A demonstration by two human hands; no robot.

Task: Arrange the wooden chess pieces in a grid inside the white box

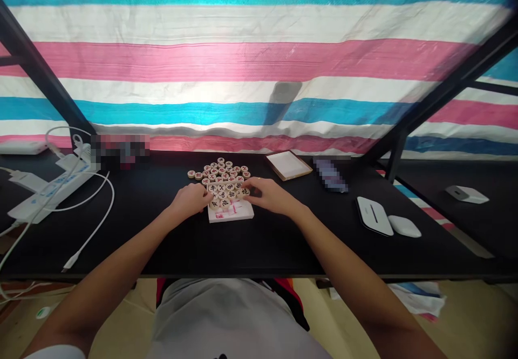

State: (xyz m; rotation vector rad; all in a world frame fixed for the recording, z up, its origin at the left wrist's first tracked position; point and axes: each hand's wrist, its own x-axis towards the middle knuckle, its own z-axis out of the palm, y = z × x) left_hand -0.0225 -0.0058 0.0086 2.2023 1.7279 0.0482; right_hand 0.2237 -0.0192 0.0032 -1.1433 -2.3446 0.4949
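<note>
Wooden xiangqi pieces with dark characters lie in rows on a white box with pink print at the middle of the desk. My left hand is curled at the box's left side, its fingertips against the leftmost pieces; what they grip is hidden. From the right, my right hand pinches a xiangqi piece between thumb and fingers at the end of a row. Just behind the box, several more xiangqi pieces with red characters are spread on the desk.
A shallow box part with a white inside rests at back right, beside a blurred phone-like object. Farther right are a white flat device and a white mouse-like object. A power strip and white cables occupy the left.
</note>
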